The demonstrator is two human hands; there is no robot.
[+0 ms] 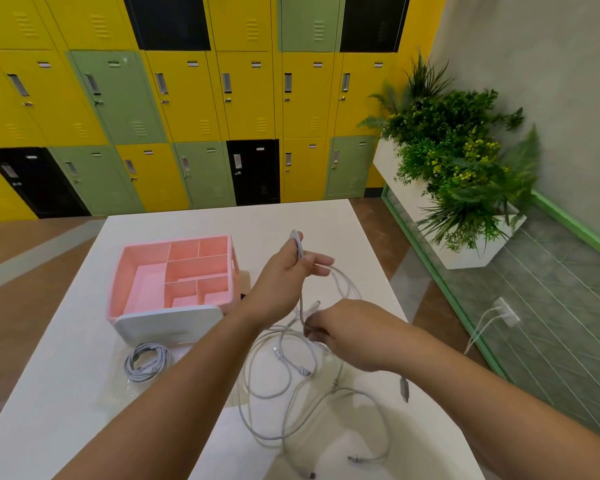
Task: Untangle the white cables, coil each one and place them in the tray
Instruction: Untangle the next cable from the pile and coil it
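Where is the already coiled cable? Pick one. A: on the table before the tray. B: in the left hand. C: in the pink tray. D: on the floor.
A: the coiled cable lies on the table by the pink tray's near side, outside its compartments.

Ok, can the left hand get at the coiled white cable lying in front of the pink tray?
Likely yes, once freed: the left hand now grips a strand of the tangled white cables, but the coiled white cable lies uncovered on the white table beside that forearm.
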